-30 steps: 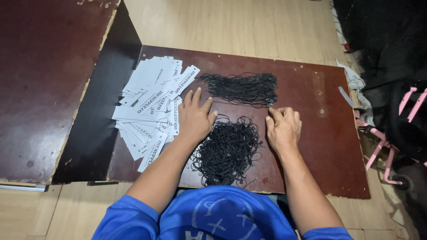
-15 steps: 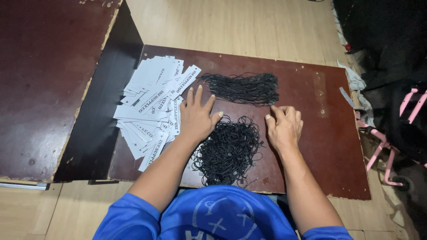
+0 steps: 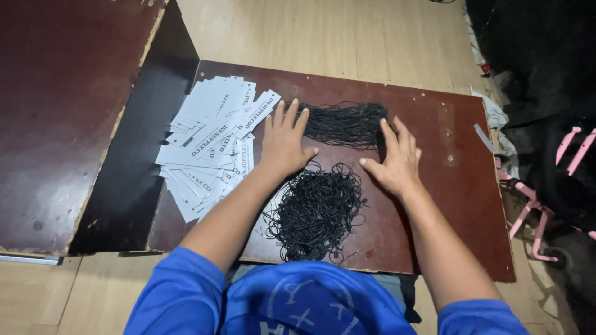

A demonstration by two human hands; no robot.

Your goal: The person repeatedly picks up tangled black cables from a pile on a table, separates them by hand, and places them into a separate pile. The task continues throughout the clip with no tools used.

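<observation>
Both hands flat and spread on the dark red desk [image 3: 434,205], fingers wide, holding nothing. Left hand [image 3: 284,144] palm down, fingertips touching the left end of the straight bundle of black cords [image 3: 345,123]; right hand [image 3: 392,161] palm down with fingertips on the bundle's right end, so the bundle sits at 12 o'clock from the hands, stretched between them. Loose tangled pile of black cords [image 3: 315,211] lies at 6 o'clock from the hands, between the forearms, near the desk's front edge, not touched by the palms. Fanned stack of white paper tags [image 3: 211,146] at 9 o'clock from the left hand, just beside it, some under the wrist edge. Pink metal frame [image 3: 559,186] at 3 o'clock, cut off by the picture edge. Individual cords too fine to count; the heel of the left hand hides part of the tags.
</observation>
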